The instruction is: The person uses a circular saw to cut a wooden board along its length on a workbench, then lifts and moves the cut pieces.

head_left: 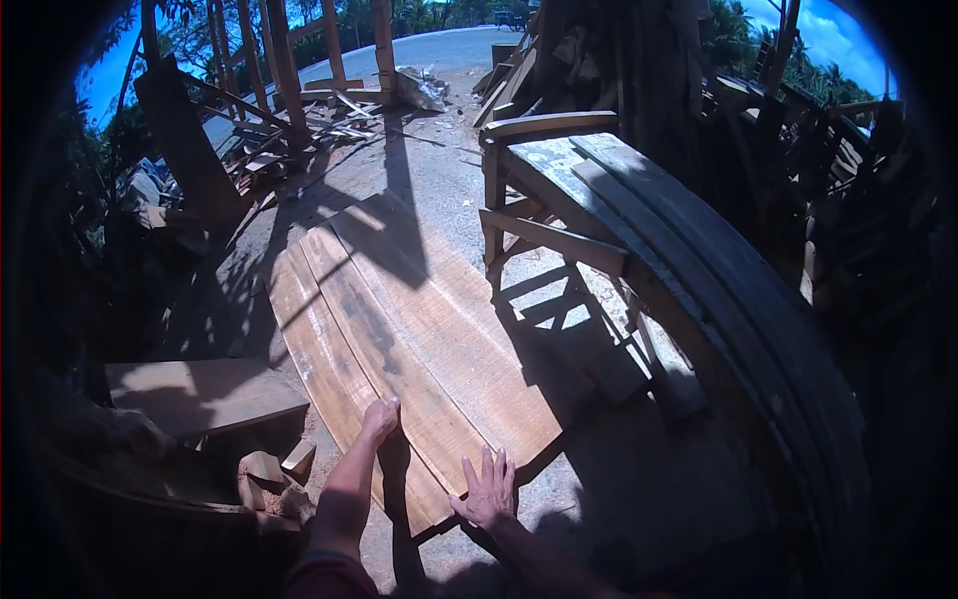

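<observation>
Several wide wooden boards lie side by side as one flat panel, with thin seams running away from me and a dark stain on the middle board. My left hand is closed in a fist over the left part of the panel, near a seam; whatever its fingers may hold is hidden. At the panel's near edge, my right hand rests palm down, its fingers spread over the wood. Sunlight falls on most of the panel, while a dark post-like shadow crosses its far end.
On the right stands a long wooden workbench with planks along its top. A short board lies at the left, beside wood offcuts. Scrap wood is heaped around upright posts at the back.
</observation>
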### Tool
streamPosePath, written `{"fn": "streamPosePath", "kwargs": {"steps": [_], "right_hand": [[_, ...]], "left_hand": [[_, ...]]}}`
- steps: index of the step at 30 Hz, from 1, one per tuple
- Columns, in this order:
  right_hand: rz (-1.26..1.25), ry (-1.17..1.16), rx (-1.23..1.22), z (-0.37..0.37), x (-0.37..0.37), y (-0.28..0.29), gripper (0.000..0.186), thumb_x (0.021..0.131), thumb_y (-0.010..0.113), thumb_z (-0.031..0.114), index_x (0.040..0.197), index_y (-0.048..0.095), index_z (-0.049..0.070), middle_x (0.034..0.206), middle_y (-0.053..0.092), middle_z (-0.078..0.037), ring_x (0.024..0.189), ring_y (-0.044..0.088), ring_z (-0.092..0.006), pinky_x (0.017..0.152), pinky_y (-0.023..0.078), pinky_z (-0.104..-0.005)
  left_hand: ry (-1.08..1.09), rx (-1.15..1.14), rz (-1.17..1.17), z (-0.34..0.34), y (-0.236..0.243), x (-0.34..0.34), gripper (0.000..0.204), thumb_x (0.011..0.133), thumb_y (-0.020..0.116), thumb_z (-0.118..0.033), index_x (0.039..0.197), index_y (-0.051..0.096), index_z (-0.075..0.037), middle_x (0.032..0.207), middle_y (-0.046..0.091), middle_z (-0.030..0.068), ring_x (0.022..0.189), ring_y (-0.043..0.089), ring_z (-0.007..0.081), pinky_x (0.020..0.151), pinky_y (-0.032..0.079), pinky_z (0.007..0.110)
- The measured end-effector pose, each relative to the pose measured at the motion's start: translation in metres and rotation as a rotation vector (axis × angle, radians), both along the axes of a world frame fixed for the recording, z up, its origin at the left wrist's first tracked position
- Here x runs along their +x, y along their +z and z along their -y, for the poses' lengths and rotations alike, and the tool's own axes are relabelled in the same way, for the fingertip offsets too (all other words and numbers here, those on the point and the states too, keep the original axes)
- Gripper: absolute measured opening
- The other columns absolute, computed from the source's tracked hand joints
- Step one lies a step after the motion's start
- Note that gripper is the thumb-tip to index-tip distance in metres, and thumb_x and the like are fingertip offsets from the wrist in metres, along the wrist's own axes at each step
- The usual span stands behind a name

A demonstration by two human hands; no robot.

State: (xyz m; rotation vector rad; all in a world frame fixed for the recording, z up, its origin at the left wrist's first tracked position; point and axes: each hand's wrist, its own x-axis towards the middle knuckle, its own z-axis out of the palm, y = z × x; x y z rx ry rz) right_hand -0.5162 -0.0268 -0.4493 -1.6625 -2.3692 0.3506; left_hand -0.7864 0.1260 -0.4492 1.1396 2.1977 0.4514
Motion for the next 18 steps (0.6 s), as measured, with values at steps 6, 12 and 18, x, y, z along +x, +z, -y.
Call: {"fn": "streamPosePath", "kwargs": {"steps": [6,12,18], "right_hand": [[0.006,0.008,-0.022,-0.008,-0.003,0.006,0.087,0.083,0.067,0.060,0.154,0.043,0.015,0.160,0.028,-0.028,0.148,0.023,-0.0526,0.118,0.017,-0.0657],[0.023,0.032,-0.077,0.002,0.004,0.001,0.085,0.086,0.064,0.059,0.154,0.043,0.015,0.162,0.026,-0.027,0.148,0.023,-0.0512,0.117,0.020,-0.0653],[-0.095,-0.047,-0.108,-0.008,-0.010,0.032,0.072,0.088,0.067,0.053,0.145,0.052,0.012,0.159,0.029,-0.027,0.145,0.027,-0.0529,0.115,0.024,-0.0658]], "left_hand": [[-0.194,-0.096,-0.178,-0.013,0.001,-0.025,0.071,0.098,0.057,-0.055,0.103,0.069,0.015,0.104,0.069,0.0364,0.105,0.069,0.0456,0.090,0.054,0.049],[-0.352,-0.212,-0.493,0.004,0.029,0.000,0.065,0.097,0.055,-0.059,0.108,0.073,0.003,0.110,0.071,0.0296,0.109,0.069,0.0430,0.092,0.054,0.050],[-0.396,-0.209,-0.509,-0.012,0.037,0.000,0.063,0.094,0.061,-0.057,0.101,0.075,0.004,0.104,0.072,0.0287,0.104,0.070,0.0423,0.090,0.055,0.051]]}}
